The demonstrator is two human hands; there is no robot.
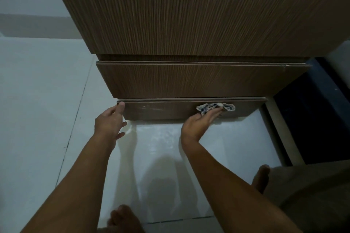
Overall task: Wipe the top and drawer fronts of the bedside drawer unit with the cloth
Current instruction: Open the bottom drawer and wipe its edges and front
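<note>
The brown wood-grain bedside drawer unit (189,15) fills the upper view, seen from above. Its upper drawer front (189,79) and lower drawer front (161,109) both show. My right hand (200,121) presses a crumpled blue-and-white cloth (216,107) flat against the right part of the lower drawer front, near its top edge. My left hand (110,121) rests at the lower drawer's left end, thumb on the top corner, fingers spread and holding nothing.
White glossy floor tiles (37,100) lie below and to the left of the unit. A dark blue bed side (312,119) with a pale frame stands to the right. My bare feet (123,217) are on the floor at the bottom.
</note>
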